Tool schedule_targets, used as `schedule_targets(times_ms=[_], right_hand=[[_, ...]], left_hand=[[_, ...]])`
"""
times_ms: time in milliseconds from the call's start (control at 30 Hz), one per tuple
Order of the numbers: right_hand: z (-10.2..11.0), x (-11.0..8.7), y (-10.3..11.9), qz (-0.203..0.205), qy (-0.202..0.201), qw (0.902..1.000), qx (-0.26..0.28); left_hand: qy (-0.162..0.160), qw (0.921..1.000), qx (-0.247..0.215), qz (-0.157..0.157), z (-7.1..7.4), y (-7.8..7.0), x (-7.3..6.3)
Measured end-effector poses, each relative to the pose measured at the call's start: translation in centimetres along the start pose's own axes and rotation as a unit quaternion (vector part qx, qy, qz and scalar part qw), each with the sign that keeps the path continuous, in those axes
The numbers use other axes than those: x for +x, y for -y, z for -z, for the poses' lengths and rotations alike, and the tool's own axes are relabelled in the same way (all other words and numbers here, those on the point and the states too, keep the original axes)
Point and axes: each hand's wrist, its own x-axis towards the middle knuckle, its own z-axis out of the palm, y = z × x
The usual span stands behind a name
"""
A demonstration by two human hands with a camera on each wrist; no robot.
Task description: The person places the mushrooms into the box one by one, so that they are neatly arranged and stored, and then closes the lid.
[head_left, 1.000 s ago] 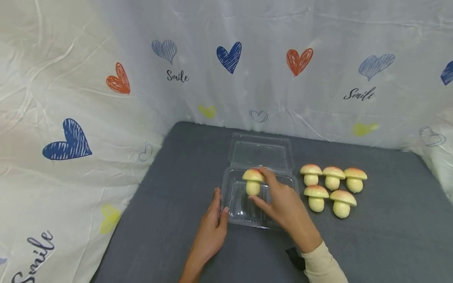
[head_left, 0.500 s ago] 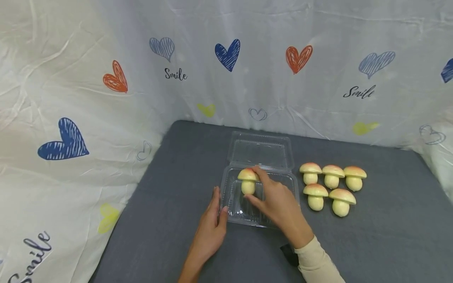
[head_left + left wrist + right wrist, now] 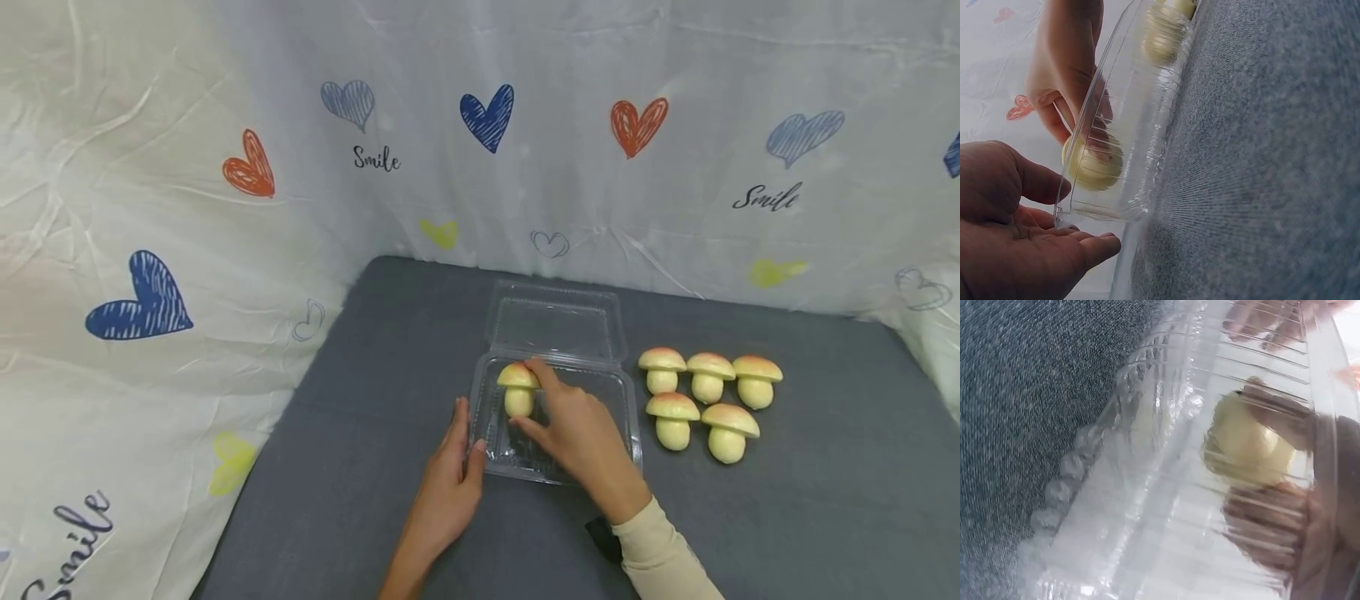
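Observation:
A toy mushroom [image 3: 517, 390] with a yellow-orange cap and pale stem is upright at the left side of a clear plastic clamshell container [image 3: 600, 398]. My right hand [image 3: 585, 437] grips this mushroom, fingers at the cap and thumb low by the stem. Through the clear wall in the right wrist view, the mushroom [image 3: 1241, 440] shows between thumb and fingers. My left hand [image 3: 450, 487] holds the container's left rim. The left wrist view has its thumb [image 3: 1044, 182] on one side of that rim and its fingers [image 3: 1094, 249] on the other.
Several more toy mushrooms [image 3: 726, 433] stand in two rows right of the container. The container's lid [image 3: 557, 321] lies folded back behind it. A grey cloth [image 3: 345, 417] covers the table; a white curtain [image 3: 562, 183] printed with hearts hangs behind and at the left.
My right hand has moved left with the mushroom, from near the container's middle to its left side. The left hand stays at the rim.

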Motion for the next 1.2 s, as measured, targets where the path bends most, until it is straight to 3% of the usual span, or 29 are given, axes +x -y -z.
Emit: schedule_targets(times_ms=[1200], right_hand=[[-2.5, 0.4, 0.8, 0.022, -0.048, 0.9977, -0.043]], left_hand=[[0.000, 0.9997, 0.019, -0.017, -0.2, 0.1, 0.2]])
